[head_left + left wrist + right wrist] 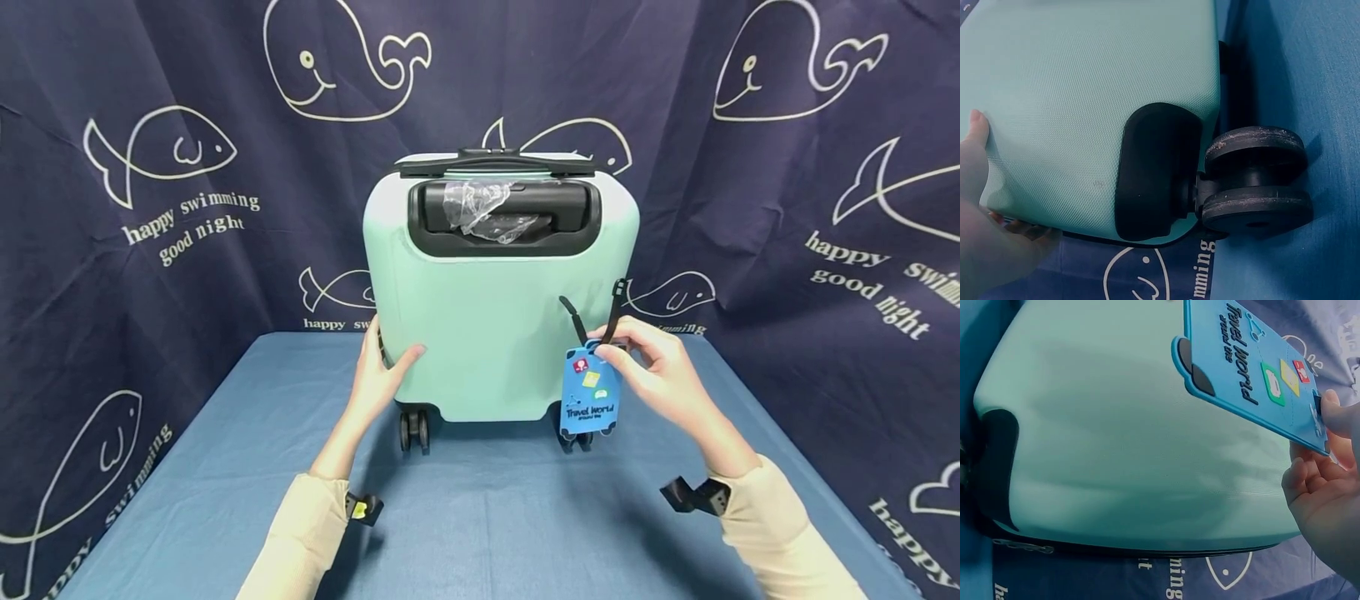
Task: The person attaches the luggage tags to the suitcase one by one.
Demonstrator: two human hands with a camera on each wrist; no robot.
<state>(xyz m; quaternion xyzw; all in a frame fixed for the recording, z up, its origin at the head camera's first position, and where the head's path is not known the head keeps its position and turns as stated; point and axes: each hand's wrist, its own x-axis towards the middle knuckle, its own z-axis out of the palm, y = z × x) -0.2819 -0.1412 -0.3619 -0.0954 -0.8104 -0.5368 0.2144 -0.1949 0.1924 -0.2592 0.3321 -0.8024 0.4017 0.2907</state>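
A mint-green suitcase (480,333) stands upright on its wheels (1257,206). My left hand (373,379) grips its lower left side, thumb on the broad face and the other fingers round the edge. In front of the lower right part, my right hand (663,375) pinches a blue luggage tag (588,396) at its top between thumb and fingers. The tag hangs face out, with "Travel World" lettering and small coloured patches. Its black strap (615,308) is unfastened, both ends sticking up. In the right wrist view, the tag stands off the suitcase's face.
Clear plastic film (480,208) wraps the retracted pull handle (551,206) in its black recess. Along the top runs a black carry handle (495,164). Blue cloth (480,517) covers the table, and a dark blue curtain (300,183) with white fish and whale drawings hangs behind.
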